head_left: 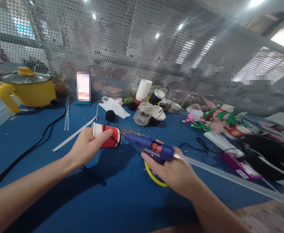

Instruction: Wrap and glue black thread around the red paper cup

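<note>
1. Left hand [87, 147] fingers wrap red paper cup [107, 136], held sideways above tabletop [59, 194] centre.
2. Right hand [173, 171] fingers clamp blue glue gun [149, 147], nozzle at cup base.
3. Cup looks light, crushable: grip the rim end gently.

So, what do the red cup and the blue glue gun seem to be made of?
The red cup looks like thin paper with a matte red wrap, judging by its white rolled rim. The glue gun looks like glossy moulded plastic, and a clear stick, probably glue, sticks out behind it.

Yellow pot [27, 89] with glass lid, stack of white cups [143, 89], black pompom [110, 115], clear jar [143, 114], blue table [59, 194]
</note>
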